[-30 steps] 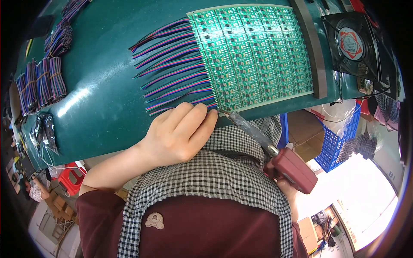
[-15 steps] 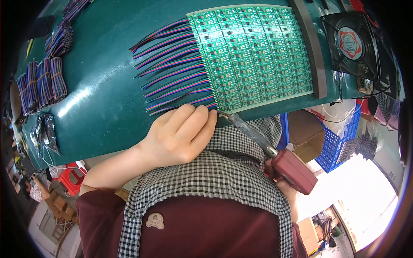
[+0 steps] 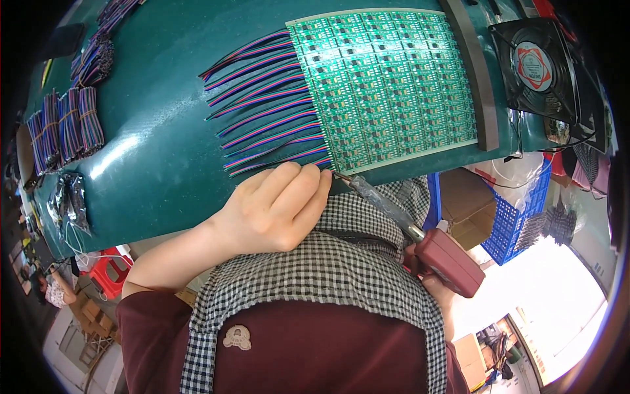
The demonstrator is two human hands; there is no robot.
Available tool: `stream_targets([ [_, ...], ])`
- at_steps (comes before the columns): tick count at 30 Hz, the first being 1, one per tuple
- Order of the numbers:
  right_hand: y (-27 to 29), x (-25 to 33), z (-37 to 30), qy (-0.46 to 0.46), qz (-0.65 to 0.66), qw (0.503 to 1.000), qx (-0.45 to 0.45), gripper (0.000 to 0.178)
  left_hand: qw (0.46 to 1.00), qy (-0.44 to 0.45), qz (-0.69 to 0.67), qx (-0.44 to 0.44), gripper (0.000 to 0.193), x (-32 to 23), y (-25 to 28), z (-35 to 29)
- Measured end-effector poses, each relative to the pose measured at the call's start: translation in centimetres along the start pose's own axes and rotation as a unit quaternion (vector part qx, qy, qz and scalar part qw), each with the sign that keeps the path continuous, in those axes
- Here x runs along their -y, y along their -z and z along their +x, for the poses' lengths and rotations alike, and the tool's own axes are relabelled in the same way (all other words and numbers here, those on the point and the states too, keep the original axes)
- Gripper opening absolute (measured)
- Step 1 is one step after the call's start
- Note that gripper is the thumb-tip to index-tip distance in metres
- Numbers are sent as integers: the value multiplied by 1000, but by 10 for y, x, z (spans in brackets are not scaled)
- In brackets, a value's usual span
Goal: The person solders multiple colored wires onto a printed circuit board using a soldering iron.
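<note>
A green circuit board panel [image 3: 394,92] made of several small boards lies at the table's edge. Multicoloured ribbon wires [image 3: 262,105] run in a row off its left side. My left hand [image 3: 275,207] pinches a ribbon wire at the panel's near left corner; the fingers hide most of it. My right hand [image 3: 438,285], largely hidden behind the dark red handle, grips a soldering gun [image 3: 451,262]. Its thin tip meets the panel's corner beside my left fingertips; whether it touches the wire end I cannot tell.
A dark bar [image 3: 474,72] lies along the panel's right edge, with a black fan [image 3: 535,69] beyond it. Tied wire bundles [image 3: 65,125] and a plastic bag [image 3: 67,203] sit at the table's left. A blue crate [image 3: 518,223] stands below, beside a cardboard box [image 3: 467,203].
</note>
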State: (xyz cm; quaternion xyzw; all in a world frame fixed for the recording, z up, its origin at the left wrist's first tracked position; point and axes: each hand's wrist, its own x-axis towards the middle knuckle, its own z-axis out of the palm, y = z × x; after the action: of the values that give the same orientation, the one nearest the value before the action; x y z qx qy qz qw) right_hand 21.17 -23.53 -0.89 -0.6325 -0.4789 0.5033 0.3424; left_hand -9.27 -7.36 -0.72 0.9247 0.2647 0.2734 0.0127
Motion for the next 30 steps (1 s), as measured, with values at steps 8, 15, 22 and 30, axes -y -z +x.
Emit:
stream_targets([
  [8,2,7,-6,-124,137,983,-20,71,1000,-8,-6,29,34,0,4,1],
  [15,5,-7,-9,-61,-40,997,-21,74,1000,-21,13,16,15,1,4,6],
  [22,-3,-3,0,0,-37,999,-10,78,1000,-15,16,22,13,0,5,5],
  [30,-10,31,14,-34,260,964,-39,82,996,-3,9,85,35,-4,10,6],
])
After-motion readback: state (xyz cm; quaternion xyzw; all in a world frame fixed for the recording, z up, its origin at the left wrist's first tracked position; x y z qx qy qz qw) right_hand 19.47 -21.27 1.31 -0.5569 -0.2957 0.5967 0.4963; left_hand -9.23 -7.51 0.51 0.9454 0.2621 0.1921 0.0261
